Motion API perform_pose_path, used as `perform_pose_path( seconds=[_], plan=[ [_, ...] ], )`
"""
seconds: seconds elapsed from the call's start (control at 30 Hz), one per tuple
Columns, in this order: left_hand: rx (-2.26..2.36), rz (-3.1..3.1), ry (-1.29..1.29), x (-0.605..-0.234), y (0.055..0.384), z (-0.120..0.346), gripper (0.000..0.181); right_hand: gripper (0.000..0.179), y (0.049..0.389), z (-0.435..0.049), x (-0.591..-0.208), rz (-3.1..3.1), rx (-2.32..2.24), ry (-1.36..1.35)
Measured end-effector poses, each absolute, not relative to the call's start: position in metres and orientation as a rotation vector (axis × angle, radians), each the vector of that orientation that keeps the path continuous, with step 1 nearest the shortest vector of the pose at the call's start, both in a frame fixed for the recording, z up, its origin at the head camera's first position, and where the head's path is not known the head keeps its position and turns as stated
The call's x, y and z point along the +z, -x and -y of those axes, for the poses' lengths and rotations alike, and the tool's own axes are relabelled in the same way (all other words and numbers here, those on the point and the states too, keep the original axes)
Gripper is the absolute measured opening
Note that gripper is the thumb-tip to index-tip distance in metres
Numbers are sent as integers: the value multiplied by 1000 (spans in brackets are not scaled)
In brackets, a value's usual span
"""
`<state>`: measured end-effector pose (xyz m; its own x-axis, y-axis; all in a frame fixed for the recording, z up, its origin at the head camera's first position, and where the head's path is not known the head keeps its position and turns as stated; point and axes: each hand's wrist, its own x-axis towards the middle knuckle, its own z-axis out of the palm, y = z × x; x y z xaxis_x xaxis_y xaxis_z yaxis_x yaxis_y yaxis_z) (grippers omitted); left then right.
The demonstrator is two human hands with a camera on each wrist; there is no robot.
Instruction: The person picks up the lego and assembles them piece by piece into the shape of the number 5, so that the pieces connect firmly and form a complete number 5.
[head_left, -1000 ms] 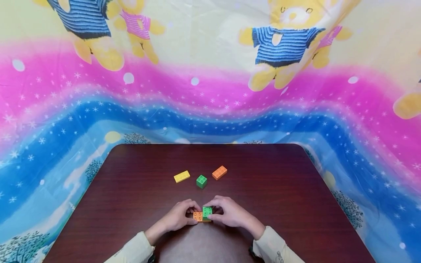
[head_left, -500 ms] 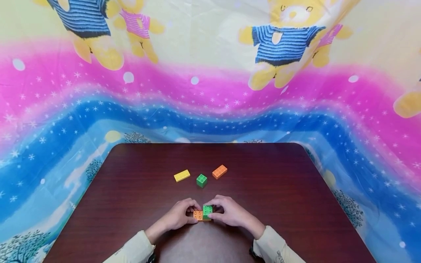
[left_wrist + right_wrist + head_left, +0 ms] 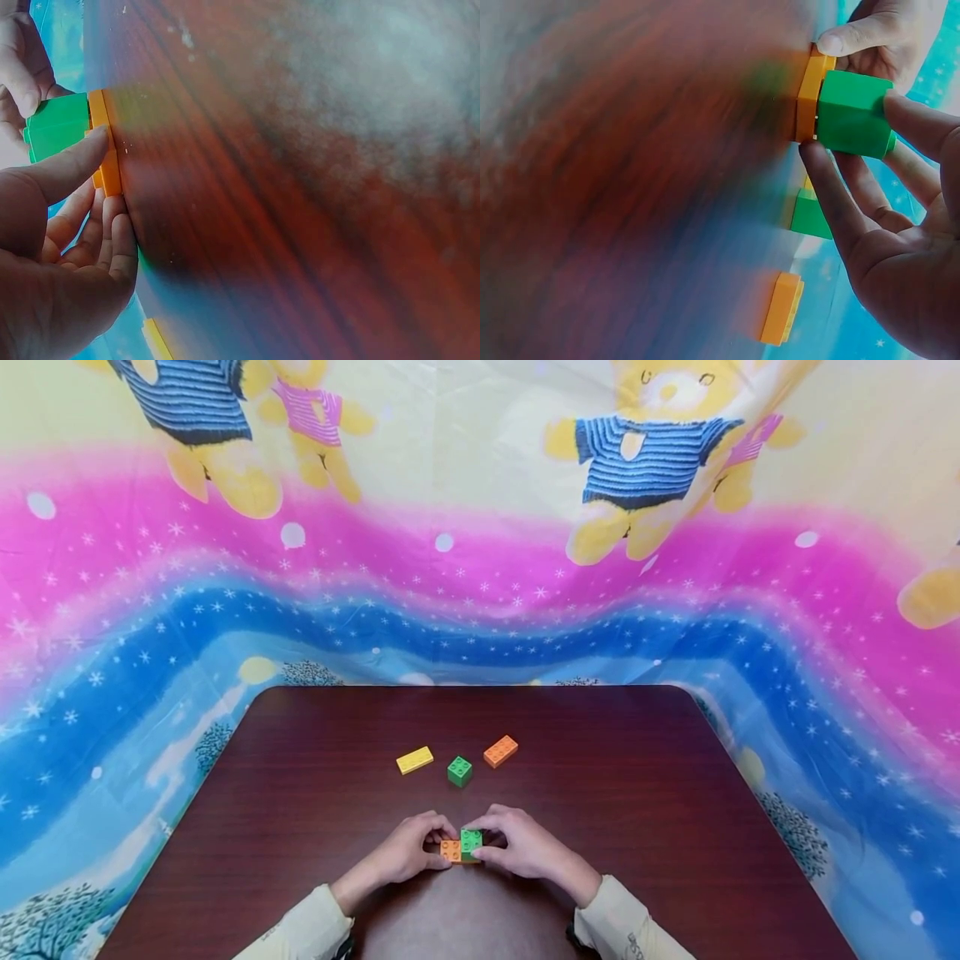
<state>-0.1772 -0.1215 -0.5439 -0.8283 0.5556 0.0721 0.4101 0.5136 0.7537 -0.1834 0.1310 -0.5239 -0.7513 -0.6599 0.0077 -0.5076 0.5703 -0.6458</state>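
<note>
Near the table's front edge, a flat orange toy brick point(image 3: 450, 852) lies with a taller green brick point(image 3: 471, 841) on its right part. My left hand point(image 3: 411, 850) pinches the orange brick's left end between thumb and fingers. From the other side, my right hand point(image 3: 525, 845) holds the green brick point(image 3: 855, 114), thumb near the top and fingers around its far side. A thin line shows between green brick and orange brick point(image 3: 810, 94) in the right wrist view; whether they are fully pressed together I cannot tell. Studs are visible on both tops in the head view.
Beyond the hands lie a flat yellow brick point(image 3: 416, 761), a second green brick point(image 3: 460, 771) and another orange brick point(image 3: 501, 751). All rest on the dark red-brown table point(image 3: 637, 777). A printed cloth point(image 3: 480, 577) hangs behind the table's far edge.
The right hand and the green brick have shifted very slightly left over the orange brick. The left hand and the other bricks have stayed in place.
</note>
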Motion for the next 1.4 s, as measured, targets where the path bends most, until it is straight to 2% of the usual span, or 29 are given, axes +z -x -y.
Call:
perform_pose_path(
  seconds=[1.4],
  plan=[
    [1224, -2567, -816, -541, 174, 121, 28, 31, 185, -132, -529, -2547, -974, 959]
  ],
)
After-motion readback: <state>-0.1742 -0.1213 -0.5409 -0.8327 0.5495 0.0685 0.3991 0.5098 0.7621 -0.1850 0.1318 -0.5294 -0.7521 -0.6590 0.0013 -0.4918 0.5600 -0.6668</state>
